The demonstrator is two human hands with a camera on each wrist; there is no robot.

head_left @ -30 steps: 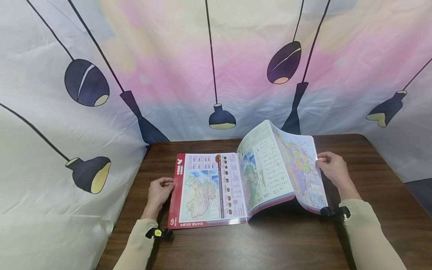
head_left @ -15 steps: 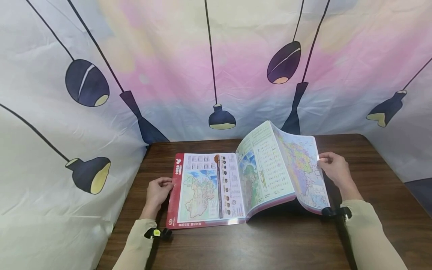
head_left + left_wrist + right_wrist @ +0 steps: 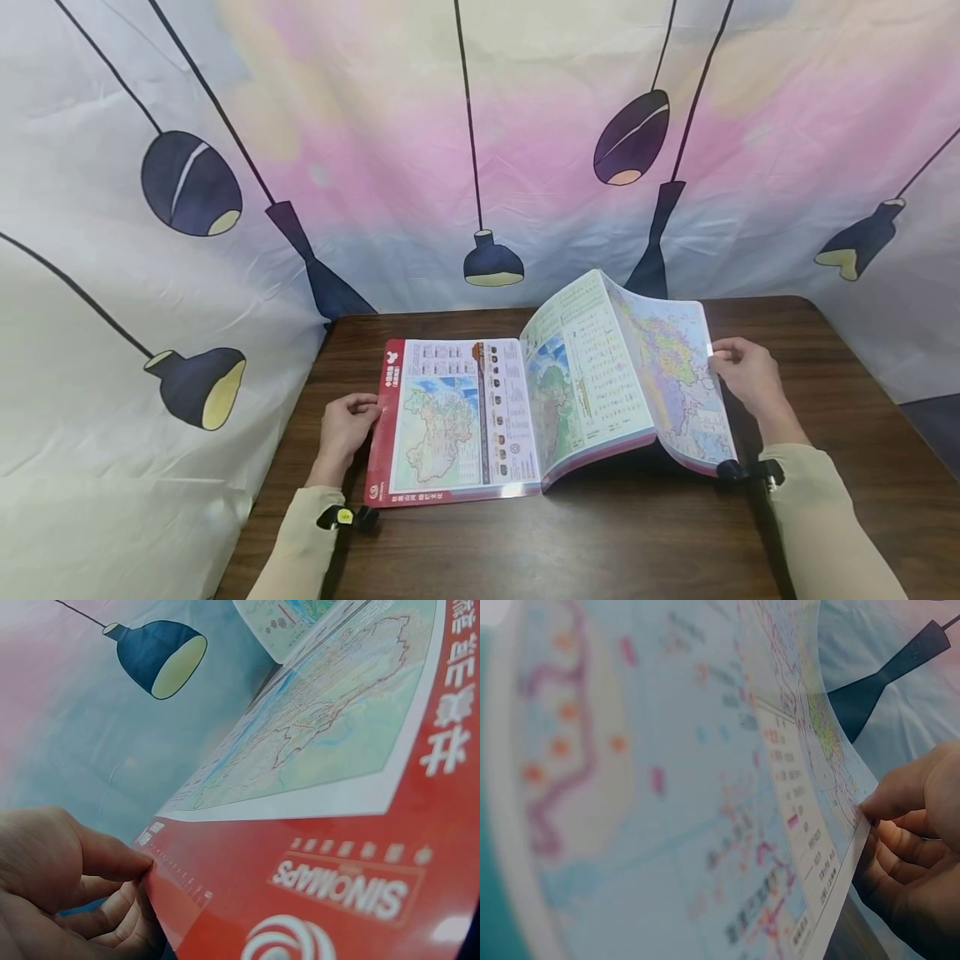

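Near edge first: both cuffs with wrist cameras, then bare wooden table (image 3: 615,542).

Left hand (image 3: 347,427) at the atlas's (image 3: 450,417) left edge. Thumb on top, fingers curled beneath, pinching the red cover border; the left wrist view confirms the thumb tip (image 3: 127,859) pressed on the glossy red margin. This half lies flat on the table.

Right hand (image 3: 746,375) at the outer edge of the lifted pages (image 3: 675,383). Thumb and fingers are closed on the sheet's rim, seen plainly in the right wrist view (image 3: 907,802). Pages arch up from the spine and curve down to the hand.

Handling, as judged: a thin, large-format map book, light for its spread. Pages are coated and shiny, likely slippery, floppy rather than stiff; they bow under their own weight. Creasing or tearing at the spine seems the main risk. Best hold is at the outer page edge, mid-height, with the opposite cover pinned.

Far: a cloth backdrop (image 3: 480,150) printed with hanging lamps, just behind the table.
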